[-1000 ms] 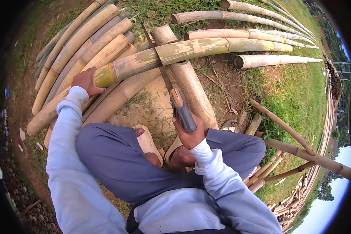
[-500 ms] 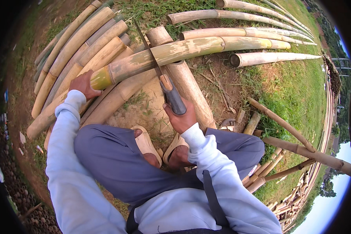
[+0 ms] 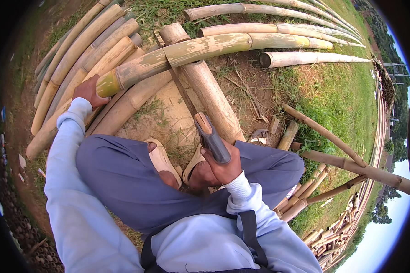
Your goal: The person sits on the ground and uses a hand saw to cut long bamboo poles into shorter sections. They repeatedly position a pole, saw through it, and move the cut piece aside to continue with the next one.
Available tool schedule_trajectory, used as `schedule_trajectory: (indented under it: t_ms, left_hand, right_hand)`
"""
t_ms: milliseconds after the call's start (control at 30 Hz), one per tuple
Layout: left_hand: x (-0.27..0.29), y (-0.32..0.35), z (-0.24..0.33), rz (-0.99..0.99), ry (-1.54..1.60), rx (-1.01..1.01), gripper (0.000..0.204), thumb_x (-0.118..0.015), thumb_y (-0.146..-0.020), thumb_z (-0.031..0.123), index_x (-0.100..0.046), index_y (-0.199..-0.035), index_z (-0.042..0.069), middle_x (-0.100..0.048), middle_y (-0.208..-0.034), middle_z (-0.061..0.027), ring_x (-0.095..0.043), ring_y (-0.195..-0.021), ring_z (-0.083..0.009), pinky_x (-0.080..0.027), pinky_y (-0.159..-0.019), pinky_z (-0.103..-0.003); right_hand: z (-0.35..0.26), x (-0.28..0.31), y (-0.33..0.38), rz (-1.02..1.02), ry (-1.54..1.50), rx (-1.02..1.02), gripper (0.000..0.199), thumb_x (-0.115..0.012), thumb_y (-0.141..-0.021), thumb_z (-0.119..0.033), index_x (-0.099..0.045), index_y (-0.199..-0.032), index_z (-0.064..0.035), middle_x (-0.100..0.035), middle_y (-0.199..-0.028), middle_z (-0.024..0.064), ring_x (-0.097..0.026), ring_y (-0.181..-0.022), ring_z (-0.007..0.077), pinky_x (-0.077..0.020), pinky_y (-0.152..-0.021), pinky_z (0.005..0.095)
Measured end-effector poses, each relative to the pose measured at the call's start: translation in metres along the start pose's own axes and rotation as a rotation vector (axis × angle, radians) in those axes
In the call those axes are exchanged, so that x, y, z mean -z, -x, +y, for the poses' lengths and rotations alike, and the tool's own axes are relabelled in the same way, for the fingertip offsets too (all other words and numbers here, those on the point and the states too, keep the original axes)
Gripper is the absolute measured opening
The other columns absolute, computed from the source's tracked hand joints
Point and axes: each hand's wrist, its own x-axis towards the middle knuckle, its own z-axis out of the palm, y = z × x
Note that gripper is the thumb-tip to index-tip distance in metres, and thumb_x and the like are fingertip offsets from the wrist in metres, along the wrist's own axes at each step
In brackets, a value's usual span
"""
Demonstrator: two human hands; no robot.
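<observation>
A thick green-and-tan bamboo pole (image 3: 200,49) lies crosswise in front of me, propped over a bamboo log (image 3: 212,100) on the ground. My left hand (image 3: 90,92) is closed round its left end, which is cut off. In my right hand (image 3: 225,164) is the dark grip of a handsaw (image 3: 183,94). The saw's long narrow blade crosses the pole left of the supporting log, its tip showing past the far side. How deep the blade sits in the bamboo I cannot tell.
Several cut bamboo lengths (image 3: 79,59) are stacked at the left. Long bamboo poles (image 3: 314,58) stretch away at the far right over grass. A bamboo frame (image 3: 337,164) stands at the right, above more bamboo pieces (image 3: 332,236). My sandalled feet (image 3: 166,170) are below the pole.
My right hand has drawn the saw back toward my body, so more blade shows on the near side of the pole. My left hand keeps its hold. The whole view has shifted slightly.
</observation>
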Motion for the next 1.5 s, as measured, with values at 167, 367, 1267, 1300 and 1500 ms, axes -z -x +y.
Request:
schedule_trajectory:
  t_ms: [167, 367, 1267, 1300, 1500]
  left_hand:
    - [0.001, 0.015, 0.012, 0.015, -0.008, -0.002, 0.079, -0.087, -0.066, 0.043, -0.057, -0.128, 0.006, -0.07, -0.114, -0.0219, -0.068, -0.106, -0.04, -0.055, -0.093, -0.048]
    - [-0.003, 0.0, 0.011, -0.001, 0.002, 0.016, 0.079, -0.087, -0.066, 0.043, -0.056, -0.129, 0.007, -0.07, -0.114, -0.0219, -0.068, -0.106, -0.0395, -0.055, -0.091, -0.048]
    - [-0.001, 0.003, 0.004, -0.026, 0.015, 0.045, 0.082, -0.087, -0.066, 0.043, -0.054, -0.132, 0.006, -0.07, -0.117, -0.0204, -0.068, -0.107, -0.0396, -0.055, -0.092, -0.048]
    - [-0.003, 0.005, 0.006, -0.02, -0.007, 0.049, 0.083, -0.087, -0.066, 0.043, -0.054, -0.132, 0.006, -0.07, -0.118, -0.0204, -0.068, -0.108, -0.0394, -0.055, -0.092, -0.048]
    - [-0.001, -0.003, 0.01, -0.009, -0.03, 0.039, 0.082, -0.087, -0.065, 0.042, -0.054, -0.131, 0.006, -0.071, -0.116, -0.0201, -0.069, -0.105, -0.0397, -0.056, -0.091, -0.048]
  right_hand:
    - [-0.031, 0.007, 0.043, 0.111, -0.087, 0.048, 0.024, -0.074, -0.085, -0.003, -0.071, -0.108, 0.0016, -0.071, -0.082, 0.0146, -0.073, -0.077, 0.0222, -0.0548, -0.072, 0.032]
    - [0.006, -0.045, -0.103, 0.122, -0.025, 0.102, 0.018, -0.074, -0.088, -0.011, -0.066, -0.095, 0.0041, -0.063, -0.07, 0.015, -0.06, -0.064, 0.0204, -0.0503, -0.066, 0.0364]
    - [0.003, -0.013, 0.0, 0.048, -0.109, -0.006, 0.027, -0.075, -0.088, -0.001, -0.07, -0.114, 0.0044, -0.073, -0.094, 0.01, -0.067, -0.087, 0.0132, -0.0531, -0.081, 0.0297]
    - [0.0, -0.012, 0.007, 0.06, 0.017, 0.05, 0.032, -0.073, -0.086, -0.001, -0.069, -0.117, 0.0026, -0.07, -0.081, 0.0141, -0.069, -0.074, 0.0179, -0.0536, -0.071, 0.0308]
    - [-0.005, -0.02, -0.001, 0.046, -0.021, 0.063, 0.019, -0.074, -0.086, -0.004, -0.069, -0.102, 0.0019, -0.066, -0.073, 0.0134, -0.064, -0.063, 0.0208, -0.0515, -0.064, 0.0332]
